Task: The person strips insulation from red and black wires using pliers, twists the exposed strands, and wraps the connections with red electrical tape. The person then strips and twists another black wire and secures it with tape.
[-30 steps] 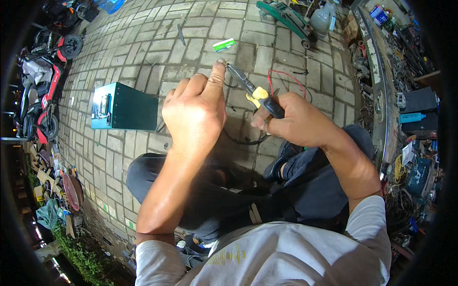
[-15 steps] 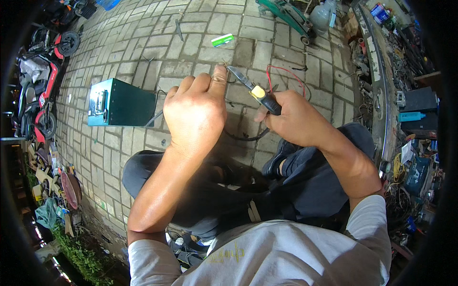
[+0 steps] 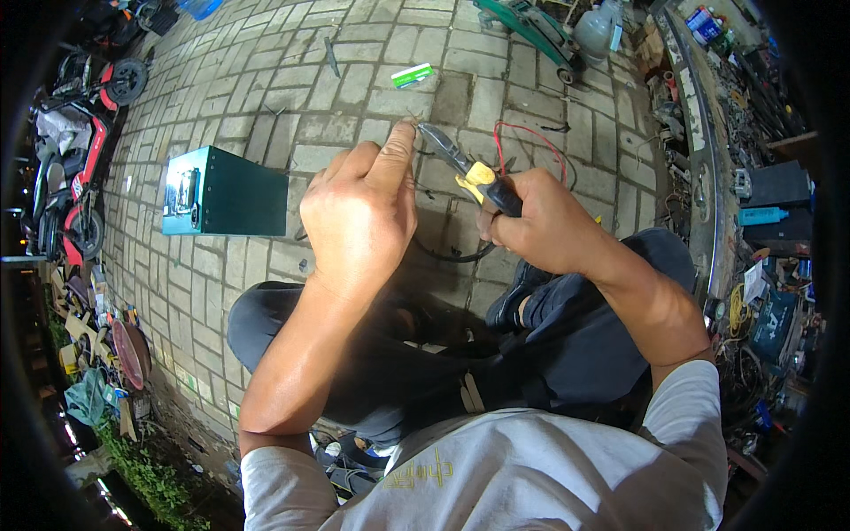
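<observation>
My left hand (image 3: 359, 208) is closed over the paving, its index finger stretched along a wire end. Thin bare strands (image 3: 413, 116) stick out past that fingertip; the rest of the wire is hidden under my hand. In my right hand (image 3: 549, 217) is a pair of pliers (image 3: 478, 174) with yellow and black handles. The jaws point up and left, close beside my left fingertip and the strands. Whether they touch the strands, I cannot tell. A black cable (image 3: 456, 257) curves below and between my hands.
A dark green metal box (image 3: 239, 193) stands to the left. Ahead lie a green-and-white packet (image 3: 413, 75) and a red wire (image 3: 536, 129). A green floor jack (image 3: 531, 31) and a clear jug (image 3: 598, 31) stand far right. Clutter lines the right; a red scooter (image 3: 84, 168) is left.
The pliers' jaws have moved slightly left, and more of the yellow handle shows. My left hand has shifted a little left, and the cable by the green box has dropped partly from sight.
</observation>
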`<state>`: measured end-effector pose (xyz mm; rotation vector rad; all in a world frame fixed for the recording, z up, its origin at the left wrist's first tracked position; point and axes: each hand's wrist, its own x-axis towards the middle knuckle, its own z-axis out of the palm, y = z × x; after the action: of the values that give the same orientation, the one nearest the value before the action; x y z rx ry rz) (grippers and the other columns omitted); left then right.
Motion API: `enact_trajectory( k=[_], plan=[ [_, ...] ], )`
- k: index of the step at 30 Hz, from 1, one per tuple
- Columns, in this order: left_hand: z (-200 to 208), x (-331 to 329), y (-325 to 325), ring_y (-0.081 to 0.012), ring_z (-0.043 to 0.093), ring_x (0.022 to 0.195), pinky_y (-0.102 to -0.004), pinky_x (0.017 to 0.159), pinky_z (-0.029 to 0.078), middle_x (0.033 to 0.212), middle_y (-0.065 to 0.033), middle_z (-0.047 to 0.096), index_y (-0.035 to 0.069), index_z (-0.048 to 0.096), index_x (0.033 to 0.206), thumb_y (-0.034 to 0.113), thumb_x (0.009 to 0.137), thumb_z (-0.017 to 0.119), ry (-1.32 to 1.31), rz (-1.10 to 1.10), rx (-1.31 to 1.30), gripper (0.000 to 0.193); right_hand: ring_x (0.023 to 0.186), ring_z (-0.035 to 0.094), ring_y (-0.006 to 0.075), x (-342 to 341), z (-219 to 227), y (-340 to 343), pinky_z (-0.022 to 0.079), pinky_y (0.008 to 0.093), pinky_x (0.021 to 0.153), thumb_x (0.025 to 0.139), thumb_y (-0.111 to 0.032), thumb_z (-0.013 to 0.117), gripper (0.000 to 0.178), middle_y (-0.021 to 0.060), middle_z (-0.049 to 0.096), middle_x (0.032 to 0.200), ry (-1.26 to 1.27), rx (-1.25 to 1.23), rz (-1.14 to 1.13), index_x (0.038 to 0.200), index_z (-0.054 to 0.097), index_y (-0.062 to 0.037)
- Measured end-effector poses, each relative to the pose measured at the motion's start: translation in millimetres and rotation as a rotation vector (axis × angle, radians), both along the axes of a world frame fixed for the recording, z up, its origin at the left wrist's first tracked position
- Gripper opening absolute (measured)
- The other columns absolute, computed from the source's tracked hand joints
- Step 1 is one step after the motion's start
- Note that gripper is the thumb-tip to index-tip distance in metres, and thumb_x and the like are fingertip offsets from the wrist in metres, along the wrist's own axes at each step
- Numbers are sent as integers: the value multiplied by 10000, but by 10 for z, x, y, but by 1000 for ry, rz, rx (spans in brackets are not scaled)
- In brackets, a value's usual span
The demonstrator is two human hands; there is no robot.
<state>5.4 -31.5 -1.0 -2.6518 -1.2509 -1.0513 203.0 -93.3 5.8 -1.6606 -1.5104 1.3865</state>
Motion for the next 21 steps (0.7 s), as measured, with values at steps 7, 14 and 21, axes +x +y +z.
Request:
enact_trajectory(
  k=[7, 14, 21],
  plan=[
    [-29, 8, 2, -258, 540, 555, -360, 523, 452, 620, -71, 509, 75, 686, 1056, 61, 778, 677, -140, -23, -35, 278, 635, 587, 129, 20, 44, 13, 478, 273, 599, 745, -2, 535, 91, 79, 623, 723, 120, -101, 35, 774, 608, 42],
    [-45, 58, -69, -208, 646, 762, -275, 684, 498, 885, -144, 676, -21, 647, 1108, 90, 908, 613, -500, -87, -397, 231, 951, 657, 330, 34, 23, -7, 546, 415, 832, 719, 44, 525, 208, 256, 605, 1084, 690, -328, 44, 903, 614, 83],
    [-119, 73, -86, -49, 454, 661, -173, 585, 360, 752, 6, 548, -18, 569, 1244, 174, 970, 559, -991, -166, -833, 334, 984, 641, 244, -22, 216, -20, 495, 371, 825, 763, -7, 543, 231, 186, 617, 1116, -116, -71, 99, 977, 623, 30]
  ],
)
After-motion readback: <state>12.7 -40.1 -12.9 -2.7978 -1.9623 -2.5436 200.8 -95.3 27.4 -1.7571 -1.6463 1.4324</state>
